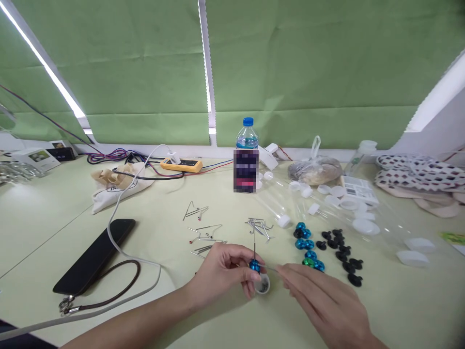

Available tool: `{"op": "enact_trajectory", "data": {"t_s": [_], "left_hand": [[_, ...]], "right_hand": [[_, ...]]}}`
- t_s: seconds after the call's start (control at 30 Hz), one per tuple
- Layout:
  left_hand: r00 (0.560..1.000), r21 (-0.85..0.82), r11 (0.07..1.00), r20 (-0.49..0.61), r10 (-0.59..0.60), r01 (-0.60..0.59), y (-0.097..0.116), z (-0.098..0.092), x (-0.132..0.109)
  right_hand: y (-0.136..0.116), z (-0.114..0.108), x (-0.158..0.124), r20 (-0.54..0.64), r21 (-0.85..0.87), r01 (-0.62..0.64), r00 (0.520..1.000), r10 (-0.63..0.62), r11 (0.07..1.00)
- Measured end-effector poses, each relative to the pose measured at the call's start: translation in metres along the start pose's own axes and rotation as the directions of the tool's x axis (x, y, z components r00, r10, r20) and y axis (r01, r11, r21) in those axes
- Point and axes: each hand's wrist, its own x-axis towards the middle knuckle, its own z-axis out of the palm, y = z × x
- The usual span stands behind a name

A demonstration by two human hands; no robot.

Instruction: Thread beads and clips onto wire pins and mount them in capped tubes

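Between the thumb and fingers of my left hand (230, 266) is a shiny blue round metal part (255, 265), with a thin dark rod (255, 249) standing up out of it. My right hand (323, 295) pinches a thin metal rod (269, 268) whose far end reaches the side of the blue part. Just below the blue part sits a small white cap (267, 290) with tiny dark pieces in it. Behind my hands lie bent thin metal rods (258, 227) in loose groups. Several blue parts (304, 244) and black disc-shaped parts (349, 266) are to the right.
A phone (95, 254) with a strap and a white cable (136, 259) lie at left. Farther back are a yellow meter-like device (180, 165), a bottle (247, 134), a plastic bag (315, 167) and clear tubes with white caps (366, 226). Green blinds (145, 63) hang behind.
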Motion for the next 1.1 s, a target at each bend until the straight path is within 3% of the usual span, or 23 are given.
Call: {"op": "enact_trajectory", "data": {"t_s": [0.17, 0.4, 0.57, 0.73, 0.87, 1.1], "left_hand": [[0.999, 0.048, 0.999, -0.035, -0.006, 0.008, -0.004, -0.001, -0.001], [0.991, 0.140, 0.988, -0.104, 0.087, -0.073, -0.005, 0.003, -0.006], [0.991, 0.151, 0.985, -0.096, 0.097, -0.082, -0.002, 0.004, -0.009], [0.980, 0.188, 0.971, -0.105, 0.171, -0.149, -0.002, 0.001, -0.005], [0.976, 0.156, 0.967, -0.052, 0.211, -0.200, -0.001, -0.001, -0.004], [0.985, 0.069, 0.982, 0.000, 0.175, -0.174, 0.000, -0.003, -0.005]], "right_hand": [[0.002, -0.010, -0.004, 0.096, -0.222, 0.211, 0.976, -0.194, 0.952], [-0.010, -0.012, 0.010, 0.144, -0.226, 0.284, 0.956, -0.256, 0.932], [-0.011, -0.009, 0.006, 0.178, -0.227, 0.387, 0.919, -0.353, 0.894], [-0.011, -0.010, 0.004, 0.214, -0.203, 0.405, 0.907, -0.363, 0.892], [-0.011, -0.013, 0.006, 0.195, -0.182, 0.401, 0.910, -0.367, 0.898], [-0.017, -0.024, 0.023, 0.246, -0.151, 0.417, 0.894, -0.374, 0.896]]}}
